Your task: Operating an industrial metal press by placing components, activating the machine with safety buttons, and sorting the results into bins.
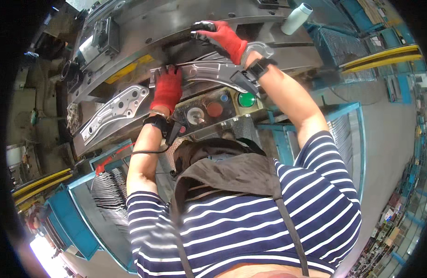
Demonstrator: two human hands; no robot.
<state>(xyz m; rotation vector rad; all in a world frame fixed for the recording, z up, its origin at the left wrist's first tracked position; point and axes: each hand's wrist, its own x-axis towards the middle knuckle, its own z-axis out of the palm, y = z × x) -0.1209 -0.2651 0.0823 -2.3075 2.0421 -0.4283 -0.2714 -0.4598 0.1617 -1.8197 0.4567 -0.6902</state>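
My left hand [167, 89], in a red glove with dark fingertips, has its fingers over the left end of a long, curved stamped metal bracket [205, 72] and grips it there. The glove hides that end. Farther up and right, my right hand [221, 38], gloved alike, has fingers and thumb apart with nothing seen between them. Its wrist passes above the bracket's right part. A second stamped metal bracket [117, 110], silver with several holes, lies left of my left hand along the near edge of the press bed [144, 39].
A control panel [209, 112] with a green button [246, 99] and a red button [214, 109] sits below the bracket. A pale bottle [297, 18] stands at the far right. Racks of stacked metal parts [112, 194] flank me. Yellow bars [382, 59] cross the right side.
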